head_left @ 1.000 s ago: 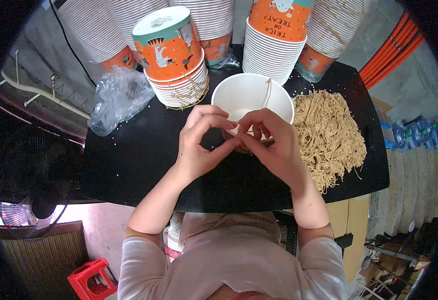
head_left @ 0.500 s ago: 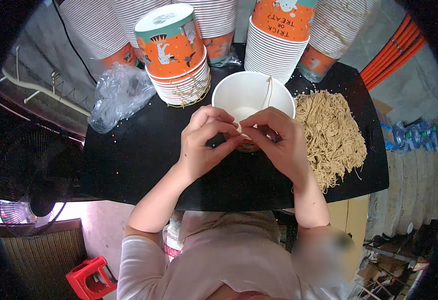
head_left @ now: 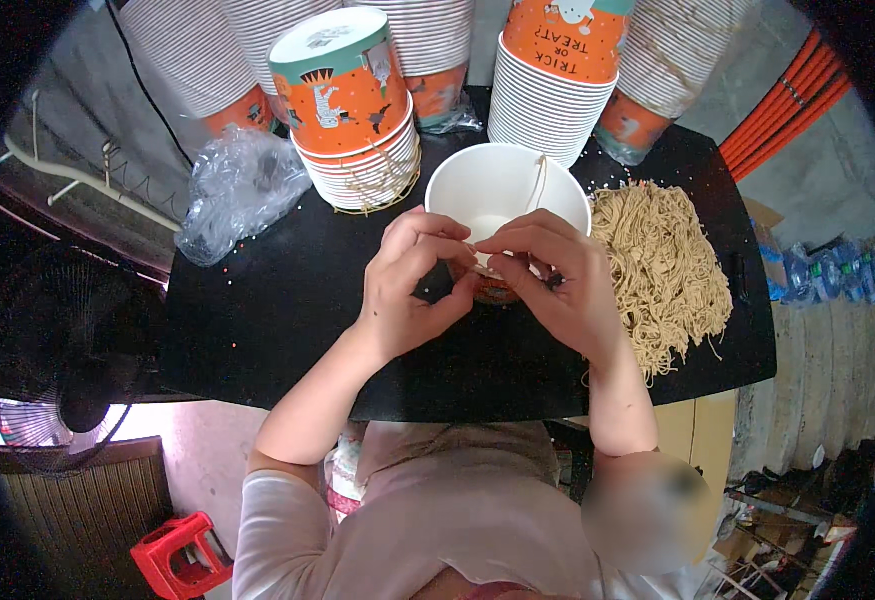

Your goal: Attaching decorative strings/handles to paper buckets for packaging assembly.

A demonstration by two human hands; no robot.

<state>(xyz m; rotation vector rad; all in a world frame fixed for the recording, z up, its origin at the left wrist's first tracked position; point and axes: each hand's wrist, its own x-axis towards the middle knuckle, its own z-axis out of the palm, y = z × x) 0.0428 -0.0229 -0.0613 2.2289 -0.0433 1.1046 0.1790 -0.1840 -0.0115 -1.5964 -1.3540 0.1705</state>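
A white-lined paper bucket stands on the black table with its mouth tilted toward me; a little of its orange printed outside shows under my hands. From a spot at its far rim, a thin beige cord hangs inside and passes out of sight behind my right hand. My left hand grips the near rim, fingertips on the edge and thumb below. Beside it, my right hand is closed in a pinch at the same rim, its fingertips nearly touching the left ones. What lies between the right fingertips is too small to tell.
A heap of beige cords lies right of the bucket. Behind stand stacked orange buckets, with cords draped on the lower ones, and another tall stack. Crumpled clear plastic lies at the table's left. A fan stands beyond the left edge.
The bucket has shifted very slightly right. My left thumb has slid a little down and away from the rim; the fingertips of both hands have moved slightly at the near edge.
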